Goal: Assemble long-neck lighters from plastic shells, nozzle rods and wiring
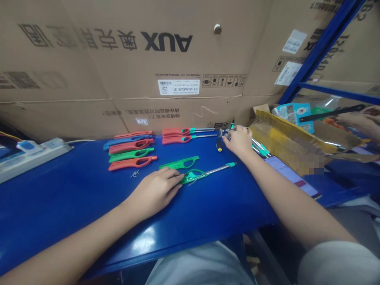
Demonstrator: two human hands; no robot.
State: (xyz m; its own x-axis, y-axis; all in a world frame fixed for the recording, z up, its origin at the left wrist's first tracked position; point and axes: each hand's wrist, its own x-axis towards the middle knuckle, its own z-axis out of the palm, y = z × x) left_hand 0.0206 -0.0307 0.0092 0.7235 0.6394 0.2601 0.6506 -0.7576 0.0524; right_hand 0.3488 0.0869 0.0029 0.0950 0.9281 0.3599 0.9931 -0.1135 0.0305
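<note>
My left hand (162, 187) is closed over the handle end of an opened green gas lighter (194, 175), which lies on the blue table; its metal tube points right to a green tip. Just beyond lies a separate green handle shell half (179, 162). Farther off, my right hand (240, 141) is closed, fingertips down among small metal parts (227, 132); what they pinch is hidden. A short black and yellow screwdriver (219, 144) lies beside those fingers. Metal tubes with green fittings (260, 147) lie to the right of this hand.
Red, blue and green handle shells (132, 154) lie stacked in a row, with small screws (134, 173) in front. Two red lighters (178, 135) lie behind. At right are a phone (292, 176) and a taped carton (282, 134); another person's hand (360, 120) is beyond. A power strip (35, 158) sits left.
</note>
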